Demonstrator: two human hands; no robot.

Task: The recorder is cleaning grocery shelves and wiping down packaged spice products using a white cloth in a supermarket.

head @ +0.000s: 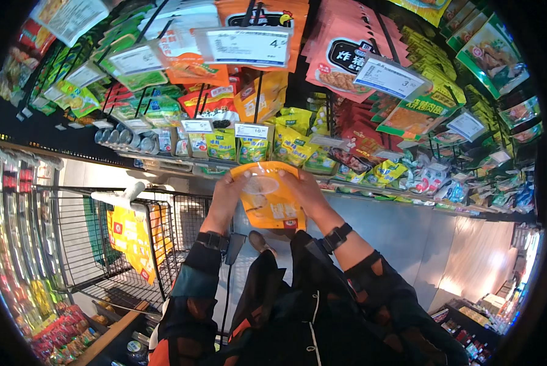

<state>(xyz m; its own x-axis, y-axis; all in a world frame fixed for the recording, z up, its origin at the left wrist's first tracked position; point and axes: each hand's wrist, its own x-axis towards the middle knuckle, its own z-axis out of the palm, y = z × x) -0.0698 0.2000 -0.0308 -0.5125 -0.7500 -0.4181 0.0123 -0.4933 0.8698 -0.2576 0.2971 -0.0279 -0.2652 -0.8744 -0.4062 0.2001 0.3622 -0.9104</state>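
Observation:
A yellow plastic food pouch (273, 196) with a clear oval window hangs between my two hands, just in front of the shelf edge. My left hand (227, 191) grips its left upper side, the thumb lying on the front. On the other side my right hand (307, 192) pinches the upper right, thumb also on the front. Fingers behind the pouch are hidden. Beyond it, yellow-green seasoning pouches (253, 148) stand on the low shelf. Above these, an orange-yellow bag (266, 98) hangs on a hook.
A black wire shopping cart (72, 270) stands at my left, holding yellow packages (138, 233) and a green item (95, 228). Price tags (246, 45) jut out on hooks before hanging packets (342, 68). At lower left is a wood-edged display (113, 334); stocked shelves (474, 334) stand lower right.

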